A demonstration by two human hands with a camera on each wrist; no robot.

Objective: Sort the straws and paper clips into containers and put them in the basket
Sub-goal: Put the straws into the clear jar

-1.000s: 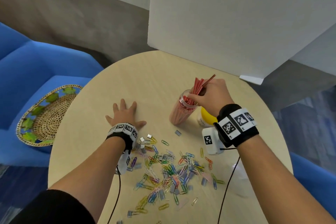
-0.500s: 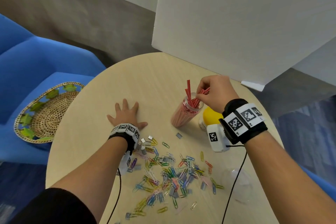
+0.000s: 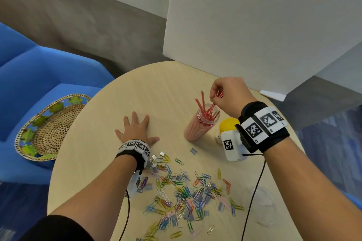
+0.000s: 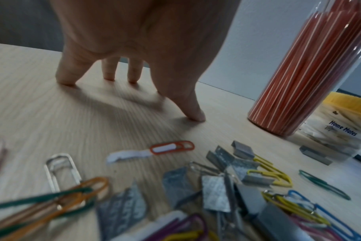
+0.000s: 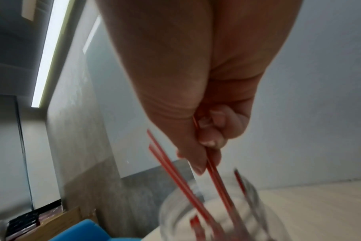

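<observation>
Several straws (image 3: 209,108) are pinched in my right hand (image 3: 228,95) above the jar (image 3: 199,125); my left hand (image 3: 135,130) lies flat, fingers spread, on the table (image 3: 166,84)

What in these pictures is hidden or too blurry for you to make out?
- How many straws the right hand pinches: its fingers cover them in the head view, and blur smears them in the right wrist view.
- The yellow-lidded container: mostly behind the right wrist camera in the head view.
- The jar: its top is cut off in the left wrist view.
- The basket: the table hides its right edge in the head view.
</observation>
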